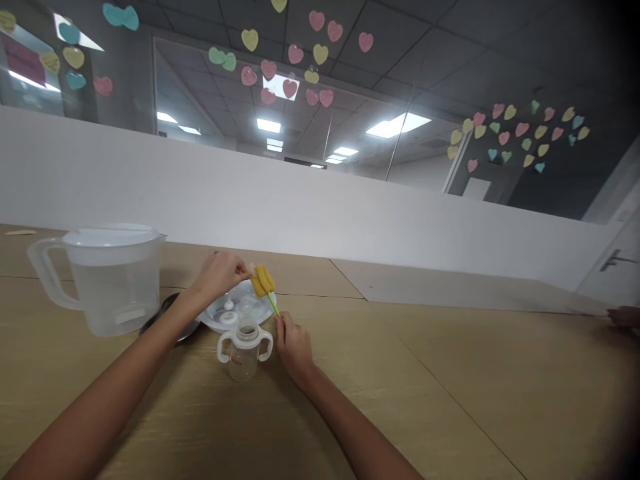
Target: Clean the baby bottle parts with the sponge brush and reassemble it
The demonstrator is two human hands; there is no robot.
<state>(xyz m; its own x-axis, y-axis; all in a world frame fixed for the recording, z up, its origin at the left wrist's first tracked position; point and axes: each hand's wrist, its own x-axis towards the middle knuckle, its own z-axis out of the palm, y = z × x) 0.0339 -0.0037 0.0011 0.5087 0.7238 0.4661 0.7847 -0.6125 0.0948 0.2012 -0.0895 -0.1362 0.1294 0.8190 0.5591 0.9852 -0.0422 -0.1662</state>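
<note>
My right hand (295, 347) is closed round the thin green handle of a bottle brush with a yellow sponge head (263, 281), held tilted over a white bowl (213, 324). At the sponge's left side, my left hand (220, 272) pinches; a small pale, see-through bit shows at its fingertips, too small to name. The bowl holds a small white part (229, 303), a white ring (229, 318) and other clear pieces. In front of it stands a clear baby bottle (243, 360) with two white handles and a clear top, upright between my forearms.
To the left stands a large translucent pitcher (117, 287) with a lid and handle. A dark round dish (173, 323) lies partly behind my left forearm. A white low wall (300, 213) borders the wooden table (425, 387). Another person's hand (624, 316) shows at the right edge.
</note>
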